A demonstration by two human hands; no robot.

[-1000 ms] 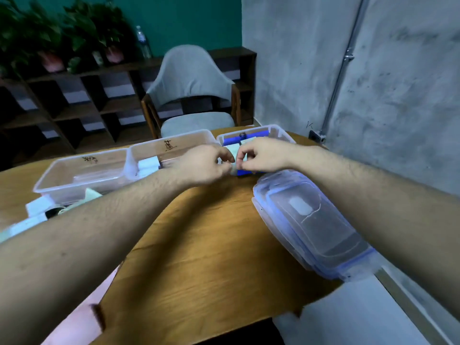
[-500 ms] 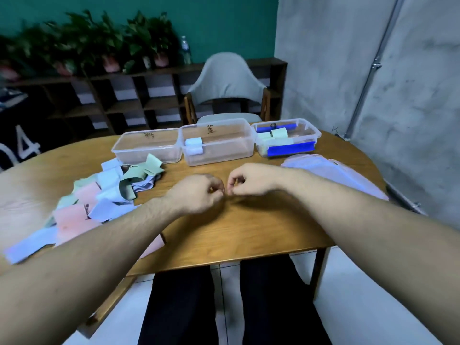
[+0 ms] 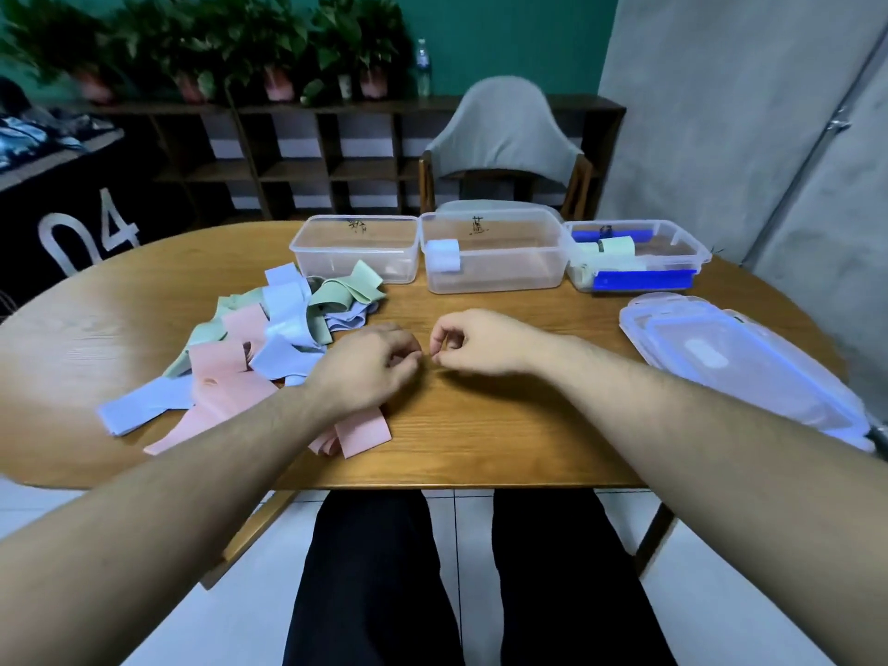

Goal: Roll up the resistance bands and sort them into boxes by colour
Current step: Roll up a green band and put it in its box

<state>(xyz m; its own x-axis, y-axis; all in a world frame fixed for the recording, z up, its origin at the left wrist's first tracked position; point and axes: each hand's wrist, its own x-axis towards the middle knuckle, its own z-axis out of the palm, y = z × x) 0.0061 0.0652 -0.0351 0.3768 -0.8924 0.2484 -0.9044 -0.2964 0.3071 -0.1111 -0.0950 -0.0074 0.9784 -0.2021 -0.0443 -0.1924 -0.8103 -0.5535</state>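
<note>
A loose pile of resistance bands lies on the wooden table (image 3: 528,425) at the left: green bands (image 3: 346,290), pale blue bands (image 3: 283,305) and pink bands (image 3: 230,377). Three clear boxes stand in a row at the far side. The left box (image 3: 353,274) looks empty, the middle box (image 3: 499,281) holds a pale blue roll (image 3: 443,254), and the right box (image 3: 639,281) holds green rolls (image 3: 610,246). My left hand (image 3: 370,362) and my right hand (image 3: 475,343) hover close together mid-table, fingers curled, holding nothing.
A stack of clear lids with blue seals (image 3: 721,362) lies at the right of the table. A grey chair (image 3: 504,132) stands behind the boxes, with shelves and potted plants beyond. A concrete wall rises at the right. My legs show under the near table edge.
Both hands have drawn back from the right box to the middle of the table, leaving a green roll in that box. The view has swung left and pulled back.
</note>
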